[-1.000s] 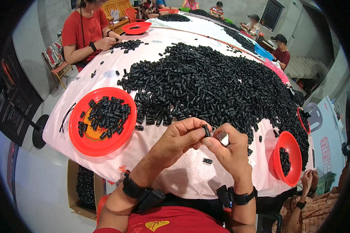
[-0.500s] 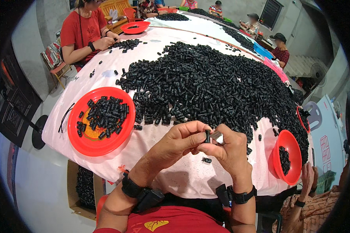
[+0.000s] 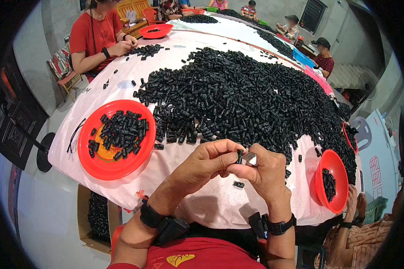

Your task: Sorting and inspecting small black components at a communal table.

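In front of me, my left hand (image 3: 205, 160) pinches a small black plastic cylindrical part (image 3: 239, 155) between thumb and fingertips. My right hand (image 3: 268, 172) is closed around a short silver metal tool (image 3: 250, 158), its end right beside the part; the tool's exact kind is hidden by my fingers. Just below them, a single black piece (image 3: 239, 184) lies on the pink cloth. Beyond my hands spreads a large heap of similar black parts (image 3: 238, 94). To the left stands a red plate (image 3: 90, 166) with a loose pile of these parts on it.
A tilted red bowl (image 3: 341, 179) holding black parts sits at the right, near a co-worker's hand (image 3: 352, 201). A cardboard box (image 3: 84, 224) of black pieces stands below the table's left edge. Across the table, a person in red (image 3: 94, 40) works by another red bowl (image 3: 157, 32).
My hands stay nearly in place, with the black part and tool shifting only slightly. At the right, the co-worker's arm has moved a little, toward the red bowl's underside.
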